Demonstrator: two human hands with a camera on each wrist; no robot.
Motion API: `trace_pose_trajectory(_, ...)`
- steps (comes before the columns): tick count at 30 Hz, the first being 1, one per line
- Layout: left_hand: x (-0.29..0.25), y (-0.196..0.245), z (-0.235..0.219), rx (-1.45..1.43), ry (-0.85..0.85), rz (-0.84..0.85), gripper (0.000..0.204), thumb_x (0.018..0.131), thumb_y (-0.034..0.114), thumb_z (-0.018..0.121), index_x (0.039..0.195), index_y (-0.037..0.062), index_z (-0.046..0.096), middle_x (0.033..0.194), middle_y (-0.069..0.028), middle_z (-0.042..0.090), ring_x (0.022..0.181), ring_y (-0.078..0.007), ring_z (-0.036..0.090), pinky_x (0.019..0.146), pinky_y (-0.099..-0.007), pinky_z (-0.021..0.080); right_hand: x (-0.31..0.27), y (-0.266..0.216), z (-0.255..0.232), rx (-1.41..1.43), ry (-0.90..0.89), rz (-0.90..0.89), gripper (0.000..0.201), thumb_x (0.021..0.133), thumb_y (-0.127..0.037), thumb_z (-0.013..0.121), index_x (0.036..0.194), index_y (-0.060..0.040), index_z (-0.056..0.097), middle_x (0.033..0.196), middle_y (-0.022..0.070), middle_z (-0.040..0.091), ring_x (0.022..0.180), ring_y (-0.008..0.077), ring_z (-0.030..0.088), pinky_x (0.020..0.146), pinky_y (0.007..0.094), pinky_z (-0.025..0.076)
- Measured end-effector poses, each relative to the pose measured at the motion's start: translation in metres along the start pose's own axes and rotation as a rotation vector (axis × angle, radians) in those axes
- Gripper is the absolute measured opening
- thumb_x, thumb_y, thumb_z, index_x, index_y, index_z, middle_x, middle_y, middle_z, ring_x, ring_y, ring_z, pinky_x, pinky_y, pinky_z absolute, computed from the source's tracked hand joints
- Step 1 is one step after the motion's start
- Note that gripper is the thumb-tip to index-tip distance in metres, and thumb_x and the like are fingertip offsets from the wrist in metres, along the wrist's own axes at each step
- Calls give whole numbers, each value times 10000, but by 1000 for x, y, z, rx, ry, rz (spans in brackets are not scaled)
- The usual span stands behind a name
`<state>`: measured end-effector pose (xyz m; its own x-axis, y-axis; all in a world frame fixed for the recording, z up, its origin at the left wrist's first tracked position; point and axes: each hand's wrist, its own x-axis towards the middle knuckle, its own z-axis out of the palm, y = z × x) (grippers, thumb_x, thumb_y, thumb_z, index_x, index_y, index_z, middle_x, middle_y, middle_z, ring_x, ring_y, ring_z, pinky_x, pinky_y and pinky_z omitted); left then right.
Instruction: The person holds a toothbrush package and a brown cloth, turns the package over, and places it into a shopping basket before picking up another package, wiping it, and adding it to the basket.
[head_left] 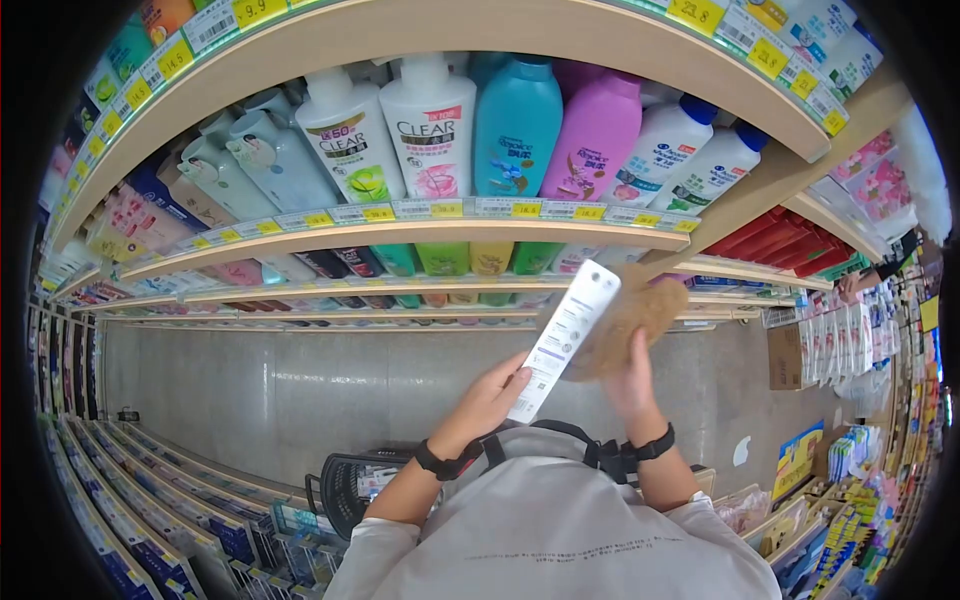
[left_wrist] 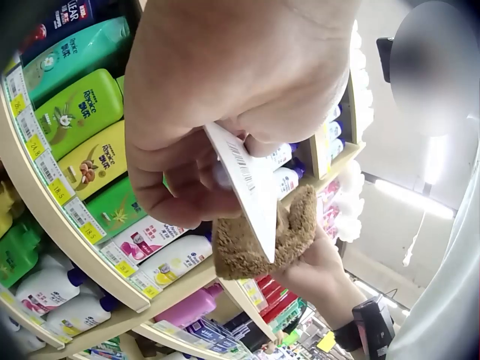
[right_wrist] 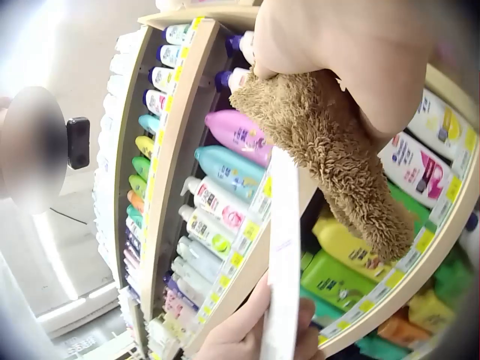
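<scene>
A long white printed package [head_left: 566,340] is gripped near its lower end by the left hand [head_left: 486,402], thumb over its face. In the left wrist view the package [left_wrist: 251,191] shows a barcode, and the left hand [left_wrist: 225,97] pinches its edge. A brown fluffy cloth item [head_left: 630,325], blurred in the head view, is in the right hand [head_left: 632,385]. The right wrist view shows its shaggy pile [right_wrist: 330,142] with the right hand [right_wrist: 345,52] gripping its upper part. Package and cloth item are close together; whether they touch is unclear.
Shelves [head_left: 400,238] of shampoo bottles curve ahead, with a pink bottle [head_left: 592,135] and a teal bottle [head_left: 518,130] among them. A black basket [head_left: 345,495] stands at the person's left side. A cardboard box [head_left: 786,357] is on the right, beyond the grey floor [head_left: 300,390].
</scene>
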<state>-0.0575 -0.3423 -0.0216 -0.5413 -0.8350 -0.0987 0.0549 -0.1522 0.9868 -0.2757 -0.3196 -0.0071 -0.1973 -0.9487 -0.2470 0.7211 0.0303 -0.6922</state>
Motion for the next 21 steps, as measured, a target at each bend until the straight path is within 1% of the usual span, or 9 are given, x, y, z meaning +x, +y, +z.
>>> trace_pose_trajectory(2, 2, 5, 9, -54, -11, -35, 378, 969, 164, 450, 1307, -6, 443, 1059, -98, 594, 900, -125, 547, 778, -263, 441, -5, 4, 15, -126, -24, 11, 496, 913, -253, 562, 1331, -63, 373, 1311, 72, 476, 1212, 200, 448, 1019, 372, 347)
trace_pose_trajectory(4, 6, 16, 17, 262, -5, 65, 383, 937, 138, 508, 1298, 12, 474, 1022, -120, 610, 846, -134, 566, 742, -263, 453, -4, -3, 20, -250, -51, 12, 484, 891, -193, 602, 1310, -57, 402, 1283, 69, 501, 1186, 188, 471, 1003, 357, 363)
trace_pose_trajectory(6, 10, 18, 29, 294, 1, 83, 389, 919, 134, 534, 1290, 27, 491, 992, -123, 615, 807, -146, 571, 721, -267, 458, -2, -13, 15, -318, -83, 100, 472, 840, -95, 647, 1265, -40, 449, 1210, 68, 549, 1121, 174, 517, 969, 337, 395)
trace_pose_trajectory(11, 21, 27, 59, 462, -29, 126, 371, 864, 135, 609, 1218, 38, 559, 971, -129, 620, 724, -178, 594, 662, -276, 474, -11, -34, -8, -282, 10, 27, 422, 826, -72, 657, 1207, -15, 484, 1143, 82, 578, 1074, 184, 548, 917, 331, 441)
trace_pose_trajectory(13, 26, 25, 67, 523, -45, 179, 321, 818, 146, 662, 1116, 40, 607, 892, -110, 638, 662, -183, 607, 614, -280, 481, -12, -41, -21, -228, 90, -45, 412, 825, -52, 650, 1199, -10, 483, 1136, 85, 580, 1063, 188, 556, 904, 330, 450)
trace_pose_trajectory(14, 27, 22, 72, 530, -58, 174, 321, 818, 146, 662, 1116, 40, 607, 892, -110, 638, 662, -183, 607, 614, -280, 481, -13, -44, -26, -217, 99, -48, 412, 825, -52, 650, 1199, -10, 483, 1136, 85, 580, 1063, 188, 556, 904, 330, 450)
trace_pose_trajectory(16, 27, 16, 82, 551, -33, 155, 238, 788, 151, 692, 987, 37, 629, 774, -87, 647, 587, -173, 603, 564, -283, 479, -16, -51, -34, -169, 132, -93, 432, 827, -44, 644, 1220, -11, 467, 1154, 90, 572, 1063, 190, 558, 913, 328, 445)
trace_pose_trajectory(19, 25, 18, 93, 587, -49, 118, 186, 778, 161, 697, 930, 68, 644, 683, -55, 636, 540, -173, 585, 525, -283, 458, -21, -58, -43, -161, 125, -70, 458, 831, -51, 640, 1245, -15, 447, 1185, 96, 556, 1083, 189, 547, 921, 328, 440)
trace_pose_trajectory(21, 23, 22, 96, 645, -80, 113, 173, 775, 167, 694, 917, 80, 646, 695, -54, 642, 538, -185, 585, 516, -292, 451, -20, -67, -55, -144, 153, -89, 463, 845, -60, 622, 1265, -31, 429, 1202, 83, 539, 1098, 193, 534, 931, 331, 431)
